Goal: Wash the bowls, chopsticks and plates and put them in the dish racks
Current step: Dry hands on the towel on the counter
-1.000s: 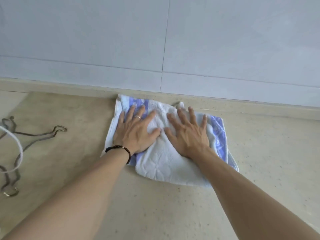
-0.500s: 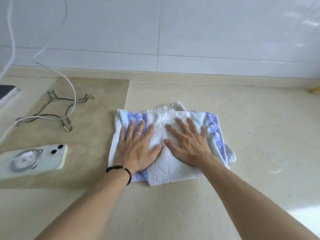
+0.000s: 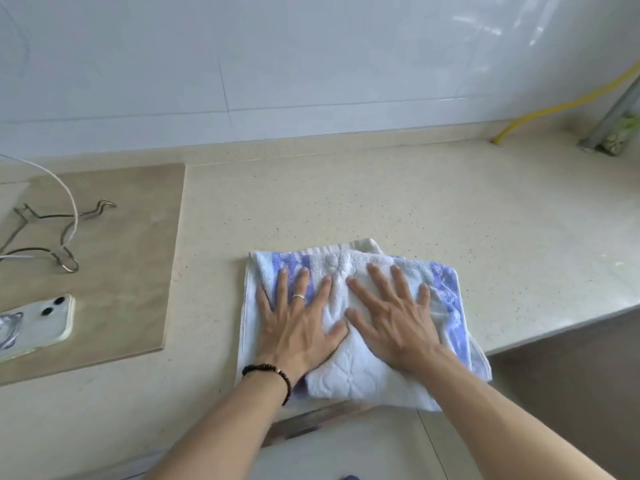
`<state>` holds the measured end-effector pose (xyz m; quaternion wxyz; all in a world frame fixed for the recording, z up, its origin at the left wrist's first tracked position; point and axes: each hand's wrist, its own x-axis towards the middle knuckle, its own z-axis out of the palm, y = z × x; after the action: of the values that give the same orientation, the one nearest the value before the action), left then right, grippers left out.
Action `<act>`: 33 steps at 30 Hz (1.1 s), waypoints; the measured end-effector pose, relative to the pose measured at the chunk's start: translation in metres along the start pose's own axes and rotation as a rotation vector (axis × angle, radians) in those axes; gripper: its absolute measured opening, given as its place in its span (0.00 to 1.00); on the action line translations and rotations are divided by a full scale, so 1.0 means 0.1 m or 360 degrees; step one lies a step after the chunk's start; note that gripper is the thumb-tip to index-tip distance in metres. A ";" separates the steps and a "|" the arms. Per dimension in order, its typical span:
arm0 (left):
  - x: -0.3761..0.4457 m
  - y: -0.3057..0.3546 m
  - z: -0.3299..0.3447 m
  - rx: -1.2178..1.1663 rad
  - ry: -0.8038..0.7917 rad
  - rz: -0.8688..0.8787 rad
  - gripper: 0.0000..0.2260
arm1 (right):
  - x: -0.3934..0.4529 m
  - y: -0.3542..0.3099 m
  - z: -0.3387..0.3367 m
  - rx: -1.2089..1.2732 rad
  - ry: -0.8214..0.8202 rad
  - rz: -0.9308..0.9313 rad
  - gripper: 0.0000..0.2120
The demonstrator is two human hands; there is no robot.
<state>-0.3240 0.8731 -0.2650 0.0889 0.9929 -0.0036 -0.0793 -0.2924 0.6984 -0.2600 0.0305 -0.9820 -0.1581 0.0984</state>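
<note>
moved: towel (image 3: 360, 362) + both hands sit nearer the front edge of the surface (image 3: 346, 202) than 0.5 s ago; view has swung right, so yellow hose (image 3: 568, 103) & metal post (image 3: 613, 112) now show at far right.
hands: left hand (image 3: 298, 320) & right hand (image 3: 391, 317) both flat, fingers spread straight, palms pressing down on towel; gripping nothing.
towel: folded, white w/ blue stripes, lying flat on surface, near edge just over the front lip.
task things: bowls, chopsticks, plates, racks — none in view; can't tell where they are.
handling (est.): towel soft, limp, light, prob. damp; won't slide much under flat palms. No stiffness, so it'll droop if lifted by one corner.
where to hold (est.): pinch the two far corners, or gather the folded stack at mid w/ one hand.
others: phone (image 3: 38, 323) face down at left on tan mat (image 3: 131, 271); wire hanger (image 3: 52, 233) + white cable (image 3: 65, 192) behind it.
</note>
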 end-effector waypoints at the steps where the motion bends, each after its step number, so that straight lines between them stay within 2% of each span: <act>1: 0.21 -0.01 -0.03 -0.0006 0.0010 -0.0010 0.34 | 0.21 0.04 -0.03 -0.0002 0.0025 -0.0007 0.38; 5: 1.30 -0.09 -0.18 -0.0008 0.0032 -0.0079 0.31 | 1.38 0.28 -0.24 -0.0001 0.0076 -0.0039 0.38; 8: 2.15 -0.20 -0.33 -0.0017 0.0077 -0.0103 0.30 | 2.32 0.43 -0.40 -0.0042 0.0111 -0.0107 0.31; 11: 2.91 -0.32 -0.48 0.0028 0.0087 -0.0124 0.29 | 3.14 0.55 -0.56 -0.0056 0.0108 -0.0150 0.30; 16: 3.62 -0.41 -0.57 0.0066 0.0139 -0.0188 0.28 | 3.84 0.63 -0.66 -0.0089 0.0130 -0.0162 0.29; 22: 3.18 -0.29 -0.44 -0.0005 0.0187 -0.0125 0.28 | 3.28 0.60 -0.56 -0.0001 0.0213 -0.0181 0.29; 28: 1.93 0.23 -0.19 -0.0049 0.0131 -0.0005 0.28 | 1.84 0.71 -0.37 0.0058 0.0155 -0.0123 0.31; 31: 1.21 0.61 -0.03 -0.0032 0.0072 0.0019 0.28 | 1.06 0.79 -0.29 0.0056 0.0079 -0.0101 0.39; 33: 0.78 0.87 0.08 0.0016 0.0008 0.0056 0.31 | 0.58 0.92 -0.21 0.0040 0.0050 -0.0085 0.44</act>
<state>-0.2476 0.7840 -0.2692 0.0854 0.9933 -0.0213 -0.0752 -0.2065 0.6287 -0.2587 0.0479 -0.9784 -0.1827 0.0839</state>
